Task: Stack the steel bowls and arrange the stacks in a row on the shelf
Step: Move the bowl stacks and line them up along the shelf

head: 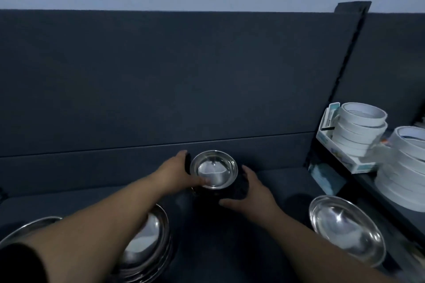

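Note:
A small stack of steel bowls (pixel 215 171) stands near the back of the dark shelf (pixel 271 181); its lower part is in shadow. My left hand (pixel 178 169) holds the stack's left side, thumb curled on the top bowl's near rim. My right hand (pixel 247 192) cups the right side lower down, fingers curved round the dark base. A taller stack of bowls (pixel 147 241) sits near left, partly hidden by my left forearm. A wide steel bowl (pixel 345 227) lies near right. Another bowl's rim (pixel 27 227) shows at the far left.
A dark back panel (pixel 161 80) closes the shelf behind the bowls. To the right, past a slanted divider (pixel 345 80), stand stacks of white tape rolls (pixel 358 131) and a white box (pixel 345 156). A pale packet (pixel 324 177) leans at the divider's foot.

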